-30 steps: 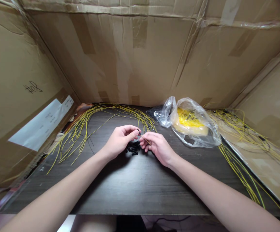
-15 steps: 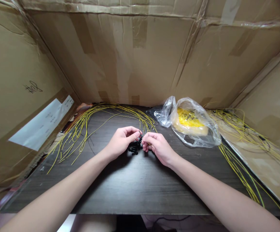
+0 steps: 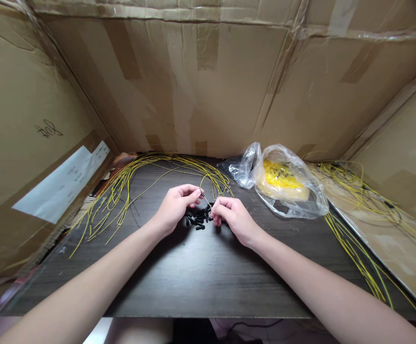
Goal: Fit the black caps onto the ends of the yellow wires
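My left hand (image 3: 180,206) is closed in a pinch at the middle of the dark table, with a small black piece (image 3: 202,194) at its fingertips. A thin yellow wire (image 3: 206,200) runs from there to my right hand (image 3: 232,216), whose thumb and fingers are pressed together on it. Below and between the hands lies a loose pile of small black plastic parts (image 3: 198,220). Behind them a bundle of yellow wires (image 3: 165,158) arches across the table to the left. How the black piece sits on the wire is too small to tell.
Clear plastic bags stand at the back right, one with yellow pieces (image 3: 281,174), one with black parts (image 3: 234,168). More yellow wires (image 3: 358,267) hang along the right, beside a cardboard flap (image 3: 373,215). Cardboard walls (image 3: 208,86) enclose the back and sides.
My left hand has moved slightly left, away from my right hand, so a stretch of yellow wire and more of the black pile show between them. My right hand has barely moved.
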`<state>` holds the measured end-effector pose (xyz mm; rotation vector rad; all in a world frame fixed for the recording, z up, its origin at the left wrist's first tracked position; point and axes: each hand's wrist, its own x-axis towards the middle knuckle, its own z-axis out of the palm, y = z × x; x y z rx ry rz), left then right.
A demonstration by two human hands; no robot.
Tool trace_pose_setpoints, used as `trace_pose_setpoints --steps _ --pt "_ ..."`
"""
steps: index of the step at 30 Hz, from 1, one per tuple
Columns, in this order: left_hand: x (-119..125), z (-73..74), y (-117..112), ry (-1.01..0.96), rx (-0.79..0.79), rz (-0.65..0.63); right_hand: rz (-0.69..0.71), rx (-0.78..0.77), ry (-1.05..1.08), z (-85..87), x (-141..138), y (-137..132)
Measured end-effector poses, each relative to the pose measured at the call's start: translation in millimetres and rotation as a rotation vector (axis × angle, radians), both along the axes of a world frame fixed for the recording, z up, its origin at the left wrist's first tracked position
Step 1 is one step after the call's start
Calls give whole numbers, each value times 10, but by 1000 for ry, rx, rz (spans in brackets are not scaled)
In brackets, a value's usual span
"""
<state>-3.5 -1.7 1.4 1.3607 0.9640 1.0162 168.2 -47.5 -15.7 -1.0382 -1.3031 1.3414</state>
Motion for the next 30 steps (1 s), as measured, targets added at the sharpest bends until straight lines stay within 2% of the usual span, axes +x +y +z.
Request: trace_pose_setpoints --steps 9,15,17,30 --pt "-37 34 -2 -5 -4 -54 73 -19 67 8 2 -8" --pt "-34 66 -51 4 23 -230 54 -38 97 11 4 -14" --pt "-27 70 -66 10 35 -254 47 -41 100 10 6 -11" --pt "0 26 -67 71 29 -179 14 48 17 -41 21 15"
